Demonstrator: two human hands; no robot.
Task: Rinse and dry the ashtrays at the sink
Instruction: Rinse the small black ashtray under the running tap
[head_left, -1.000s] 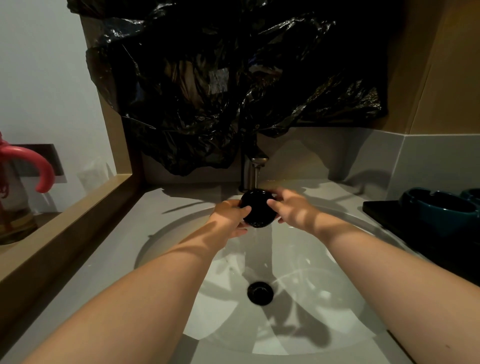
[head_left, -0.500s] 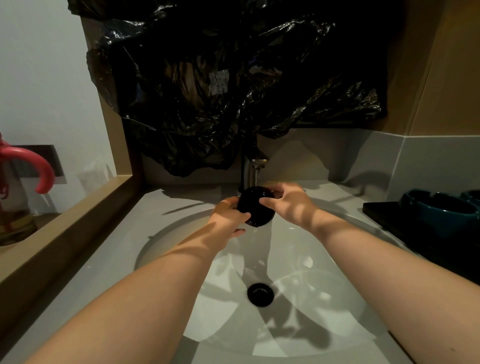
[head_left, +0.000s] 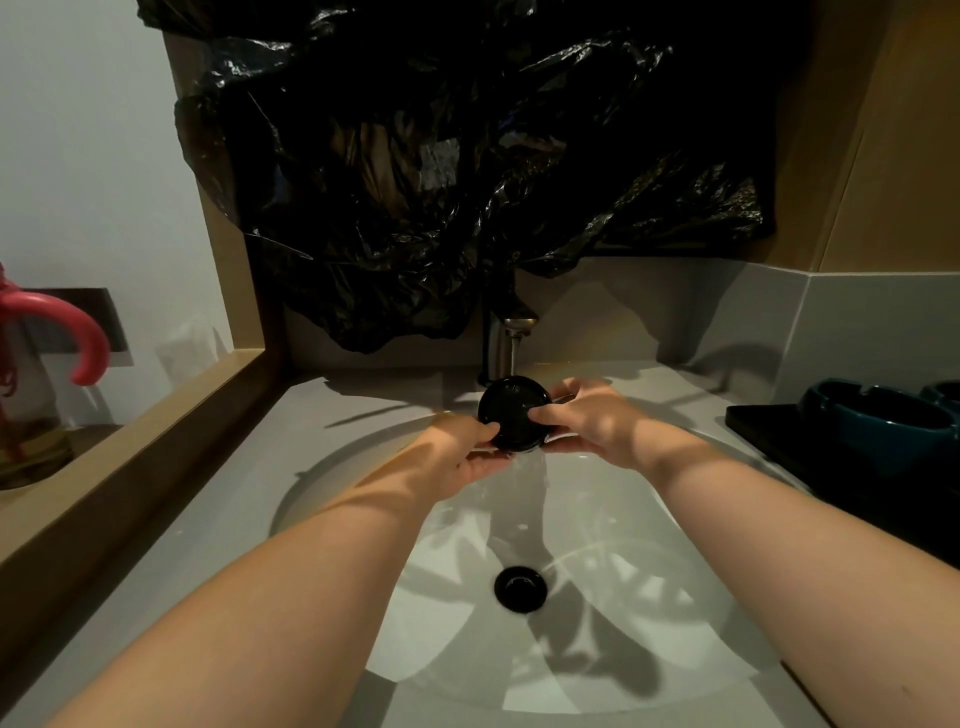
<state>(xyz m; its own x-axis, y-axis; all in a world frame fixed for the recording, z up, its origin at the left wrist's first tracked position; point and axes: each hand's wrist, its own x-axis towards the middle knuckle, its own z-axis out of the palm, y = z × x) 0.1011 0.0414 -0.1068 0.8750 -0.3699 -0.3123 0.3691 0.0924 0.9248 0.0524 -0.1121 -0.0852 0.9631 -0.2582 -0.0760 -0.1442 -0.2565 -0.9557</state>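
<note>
black ashtray (head_left: 514, 413) held under the tap (head_left: 511, 338) stream, above the sink (head_left: 649, 597) | left hand (head_left: 462, 449) cupped beneath, thumb pressed on near rim | right hand (head_left: 592, 421) fingers curled round right edge | teal ashtray (head_left: 878, 421) set on the right bench (head_left: 691, 384)

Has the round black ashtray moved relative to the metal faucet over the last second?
No. The round black ashtray stays right under the metal faucet spout.
</note>
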